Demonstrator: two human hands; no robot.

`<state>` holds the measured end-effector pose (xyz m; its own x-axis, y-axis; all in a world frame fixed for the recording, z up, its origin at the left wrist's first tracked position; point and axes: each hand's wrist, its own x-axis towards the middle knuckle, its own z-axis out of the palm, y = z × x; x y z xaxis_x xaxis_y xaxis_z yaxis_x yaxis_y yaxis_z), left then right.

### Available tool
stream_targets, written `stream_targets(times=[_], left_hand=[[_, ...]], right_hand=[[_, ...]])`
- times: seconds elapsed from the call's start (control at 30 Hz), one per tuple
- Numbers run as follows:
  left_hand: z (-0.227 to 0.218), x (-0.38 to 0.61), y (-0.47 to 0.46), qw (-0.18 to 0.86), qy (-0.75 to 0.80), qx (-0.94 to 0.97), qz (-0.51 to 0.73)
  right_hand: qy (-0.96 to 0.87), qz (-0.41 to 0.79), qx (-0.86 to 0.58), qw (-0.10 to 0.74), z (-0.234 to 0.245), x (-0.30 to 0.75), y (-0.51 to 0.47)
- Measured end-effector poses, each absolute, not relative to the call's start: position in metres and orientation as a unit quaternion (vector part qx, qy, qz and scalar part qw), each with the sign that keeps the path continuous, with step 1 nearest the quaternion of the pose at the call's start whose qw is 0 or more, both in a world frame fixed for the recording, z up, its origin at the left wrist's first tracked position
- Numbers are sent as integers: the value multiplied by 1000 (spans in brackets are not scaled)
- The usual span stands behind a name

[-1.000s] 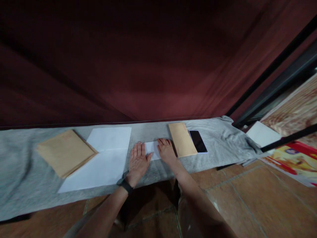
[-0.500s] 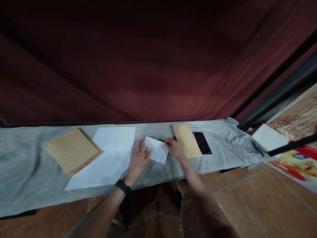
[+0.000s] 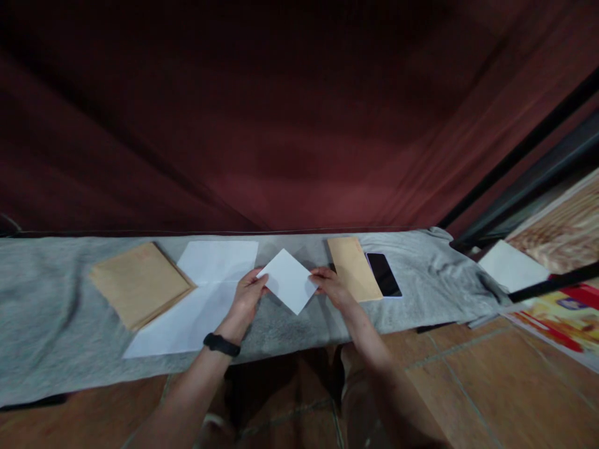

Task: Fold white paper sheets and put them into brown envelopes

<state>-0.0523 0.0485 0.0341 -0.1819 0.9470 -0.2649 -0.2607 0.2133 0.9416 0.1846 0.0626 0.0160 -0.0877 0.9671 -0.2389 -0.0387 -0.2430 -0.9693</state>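
Note:
Between my two hands is a small white folded paper (image 3: 290, 282), turned so that one corner points away from me. My left hand (image 3: 249, 295), with a black band on the wrist, pinches its left corner. On the opposite corner, the thumb and fingers of my right hand (image 3: 329, 285) are closed. To the left lie creased white paper sheets (image 3: 219, 260), partly covered by a stack of brown envelopes (image 3: 140, 284). Just beyond my right hand a single brown envelope (image 3: 358, 271) rests on the cloth.
A grey cloth (image 3: 430, 280) covers the narrow bench. A dark-screened phone (image 3: 384, 274) lies beside the single envelope. Behind hangs a dark red curtain (image 3: 290, 143). Black metal bars (image 3: 519, 149), a white sheet (image 3: 512, 267) and a red and yellow package (image 3: 568, 318) are at the right.
The folded paper has been turned to a diamond position. My left hand has gone from lying flat at its left edge to pinching a corner; my right hand still grips the other side.

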Motion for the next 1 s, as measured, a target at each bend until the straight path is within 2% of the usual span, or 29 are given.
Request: stream_targets(times=[0.2,0.3,0.47,0.77,1.0], left_hand=[[39,-46,49,551,533,383,515],[37,-40,46,568,537,339,524],[30,-26,34,636,527,357,436],[34,-38,32,650,523,431,344],[30,-39,31,626,524,462,345]], right_hand=[[-458,674,-442,376,19,182,60],[-420,683,-430,416,17,176,61],[-356,676,-432,479,16,164,62],[-328,651,-493,474,23,170,61],[-315,632,-518,483,20,173,63]])
